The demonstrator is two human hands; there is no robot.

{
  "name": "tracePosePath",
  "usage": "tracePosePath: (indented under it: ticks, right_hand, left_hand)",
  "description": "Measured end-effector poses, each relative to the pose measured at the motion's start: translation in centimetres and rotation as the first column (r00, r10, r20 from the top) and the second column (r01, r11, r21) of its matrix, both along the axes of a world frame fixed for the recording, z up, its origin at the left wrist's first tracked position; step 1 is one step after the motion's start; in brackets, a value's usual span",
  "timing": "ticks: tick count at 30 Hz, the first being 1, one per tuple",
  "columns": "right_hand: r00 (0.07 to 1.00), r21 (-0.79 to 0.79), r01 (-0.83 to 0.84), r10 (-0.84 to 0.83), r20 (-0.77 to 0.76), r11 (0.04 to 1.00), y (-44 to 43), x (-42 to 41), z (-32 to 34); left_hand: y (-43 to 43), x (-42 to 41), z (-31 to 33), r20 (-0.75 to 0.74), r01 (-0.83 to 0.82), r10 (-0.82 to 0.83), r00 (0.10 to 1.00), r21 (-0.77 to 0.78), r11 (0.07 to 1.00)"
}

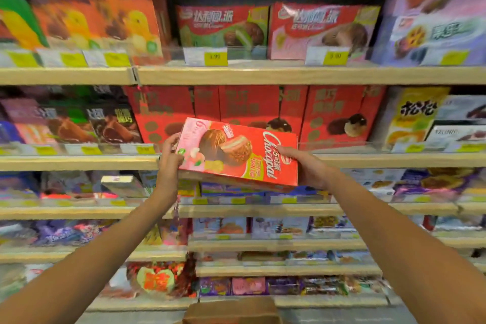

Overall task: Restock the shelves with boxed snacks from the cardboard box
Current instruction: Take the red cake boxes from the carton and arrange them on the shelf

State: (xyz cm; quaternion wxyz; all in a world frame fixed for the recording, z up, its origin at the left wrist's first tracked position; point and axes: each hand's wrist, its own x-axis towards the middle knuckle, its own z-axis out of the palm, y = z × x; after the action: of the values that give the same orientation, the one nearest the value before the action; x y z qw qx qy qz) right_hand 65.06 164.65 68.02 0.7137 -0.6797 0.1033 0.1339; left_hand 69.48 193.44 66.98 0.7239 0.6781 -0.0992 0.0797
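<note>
Holding the snack box (238, 155) by its two short ends, so both hands are busy with it. The left hand (169, 158) is curled round the pink end with the thumb on the printed face, and the right hand (309, 168) is cupped under the red end with the thumb lying along its top edge. Neither hand is open; both are closed on the box.

Using that box as the landmark: it's up in the air, tilted, face toward the camera, in front of the row of red boxes (263, 110). The shelf edge (394, 159) of that row runs just behind it. Above it, one shelf up, are two similar pie boxes (276, 29) with a dark gap behind and over them. Well below it, at the bottom of the view, the top of the cardboard box (231, 309) peeks in.

How it'll handle, my guess: it's a thin printed carton, probably light, stiff enough along the edges but the big faces would dent if you squeeze them. The surface looks glossy, so a bit slippery. The pies inside could be squashy, so no crushing grip. Gripping the ends or edges like this seems right, with fingers underneath carrying the weight. For sliding it onto a shelf I'd keep one hand on the back end and push, not pinch the middle.

Can't tell which shelf slot it's meant for.
</note>
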Motion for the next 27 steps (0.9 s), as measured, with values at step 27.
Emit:
tracePosePath:
  ticks: [27]
  right_hand:
    - [0.832, 0.086, 0.198, -0.214, 0.512, 0.976, -4.7, 2.8, 22.4]
  left_hand:
    - [-5.9, 2.2, 22.4, 0.685, -0.012, -0.177, 0.707, 0.261, 0.965]
